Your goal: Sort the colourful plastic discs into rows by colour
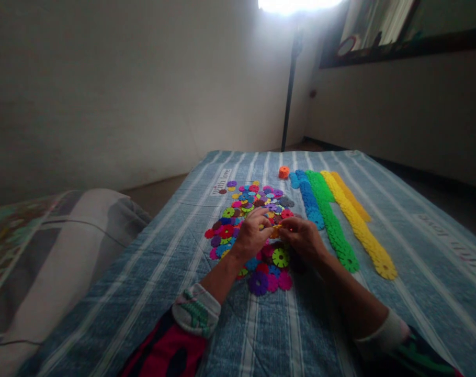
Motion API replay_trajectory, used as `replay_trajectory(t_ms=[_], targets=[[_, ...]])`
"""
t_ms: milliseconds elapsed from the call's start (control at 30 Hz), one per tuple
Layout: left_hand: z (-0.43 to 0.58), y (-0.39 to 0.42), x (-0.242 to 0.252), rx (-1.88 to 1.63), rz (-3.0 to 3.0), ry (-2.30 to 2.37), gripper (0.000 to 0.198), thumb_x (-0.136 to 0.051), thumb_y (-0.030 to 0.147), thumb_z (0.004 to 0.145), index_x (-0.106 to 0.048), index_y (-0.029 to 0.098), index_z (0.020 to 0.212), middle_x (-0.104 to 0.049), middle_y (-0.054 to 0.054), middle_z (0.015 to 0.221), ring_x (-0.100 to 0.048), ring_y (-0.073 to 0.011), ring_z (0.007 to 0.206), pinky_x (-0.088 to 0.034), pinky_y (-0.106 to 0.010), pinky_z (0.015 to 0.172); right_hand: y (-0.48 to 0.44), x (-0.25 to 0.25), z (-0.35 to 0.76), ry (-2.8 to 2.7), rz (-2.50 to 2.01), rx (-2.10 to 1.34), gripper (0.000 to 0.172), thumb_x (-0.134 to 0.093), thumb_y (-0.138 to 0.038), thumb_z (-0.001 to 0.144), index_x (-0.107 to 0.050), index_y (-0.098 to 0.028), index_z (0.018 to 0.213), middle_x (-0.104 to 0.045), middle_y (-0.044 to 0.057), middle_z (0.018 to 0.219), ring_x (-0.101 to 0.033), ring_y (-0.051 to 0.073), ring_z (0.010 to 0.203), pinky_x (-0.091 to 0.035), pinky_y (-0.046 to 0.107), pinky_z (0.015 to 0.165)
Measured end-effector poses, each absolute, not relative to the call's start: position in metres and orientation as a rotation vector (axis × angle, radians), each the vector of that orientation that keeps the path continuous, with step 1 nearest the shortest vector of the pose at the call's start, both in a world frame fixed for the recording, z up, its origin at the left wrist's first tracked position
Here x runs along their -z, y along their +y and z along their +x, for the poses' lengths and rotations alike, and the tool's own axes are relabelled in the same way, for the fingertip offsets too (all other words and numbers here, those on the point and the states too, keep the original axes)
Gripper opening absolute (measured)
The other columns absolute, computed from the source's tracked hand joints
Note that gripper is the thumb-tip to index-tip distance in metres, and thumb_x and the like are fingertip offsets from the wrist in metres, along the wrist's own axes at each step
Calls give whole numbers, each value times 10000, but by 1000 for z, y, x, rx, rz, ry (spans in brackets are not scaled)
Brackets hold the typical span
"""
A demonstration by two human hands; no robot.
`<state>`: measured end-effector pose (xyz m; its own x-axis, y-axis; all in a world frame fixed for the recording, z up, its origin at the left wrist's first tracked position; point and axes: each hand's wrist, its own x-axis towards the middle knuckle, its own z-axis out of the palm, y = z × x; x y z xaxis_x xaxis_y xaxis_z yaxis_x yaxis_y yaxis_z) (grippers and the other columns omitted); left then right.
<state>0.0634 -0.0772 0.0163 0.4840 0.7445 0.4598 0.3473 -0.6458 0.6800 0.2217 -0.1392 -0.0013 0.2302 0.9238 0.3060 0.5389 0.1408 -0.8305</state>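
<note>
Over a heap of mixed-colour notched plastic discs point(258, 283), my two hands meet with fingertips close together. Between them is a small yellow-orange notched disc point(276, 228). My right hand point(302, 234) pinches it from the right with thumb and finger. On its other side, my left hand point(255, 230) has curled fingers and thumb closed at its edge. A lime-green disc point(280, 257) lies just below the hands. Parts of the heap are hidden under my fingers and wrists.
Right of the heap lie overlapping rows of blue discs point(309, 200), green discs point(332, 225), yellow discs point(358, 225) and darker yellow discs point(351, 197). An orange stack point(284, 172) stands at the back. Striped cloth point(144, 293) covers the surface; a lamp stand point(290, 89) rises beyond it.
</note>
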Motion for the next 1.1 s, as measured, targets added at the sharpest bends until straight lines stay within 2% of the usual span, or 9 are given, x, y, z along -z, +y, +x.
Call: replay_trajectory(t_ms=[133, 300, 500, 667, 867, 1100], targets=[[64, -74, -14, -1068, 2214, 827, 112, -656, 111, 730, -633, 162, 633, -670, -124, 1198, -584, -252, 1181, -425, -451, 1070, -137, 4, 220, -1399, -1426, -563, 212, -625, -356, 721, -710, -170, 778, -693, 31, 713, -601, 160, 635, -440, 246, 577], [65, -71, -12, -1117, 2246, 745, 101, -656, 147, 770, -673, 161, 672, -699, -115, 1132, -613, -242, 1137, -468, -424, 1034, -137, 2, 220, -1450, -1387, -493, 183, -601, -314, 752, -714, -174, 782, -701, 25, 715, -609, 158, 640, -443, 246, 598], [68, -73, -9, -1214, 2404, 620, 79, -626, 169, 827, -699, 180, 800, -724, -87, 1040, -644, -218, 1058, -519, -419, 972, -141, -6, 222, -1547, -1468, -320, 113, -599, -217, 787, -710, -198, 792, -719, 22, 753, -634, 157, 671, -438, 237, 615], [69, -74, -6, -1259, 2580, 579, 119, -602, 151, 834, -687, 161, 917, -718, -106, 1036, -633, -235, 1074, -513, -456, 981, -150, -14, 234, -1568, -1514, -121, 106, -595, -214, 823, -696, -202, 793, -710, 22, 756, -631, 154, 669, -431, 233, 626], [67, -69, -3, -1206, 2725, 567, 141, -552, 163, 848, -686, 164, 892, -696, -116, 1111, -612, -247, 1127, -494, -475, 1016, -176, -17, 275, -1569, -1713, 101, 136, -574, -223, 845, -693, -221, 779, -700, 35, 774, -634, 177, 727, -432, 253, 662], [63, -62, -3, -1205, 2788, 596, 161, -529, 220, 860, -683, 177, 867, -706, -99, 1087, -619, -252, 1110, -504, -480, 1003, -228, -20, 328, -1489, -1795, 45, 163, -563, -228, 830, -726, -226, 843, -733, 42, 846, -669, 198, 789, -472, 279, 705]])
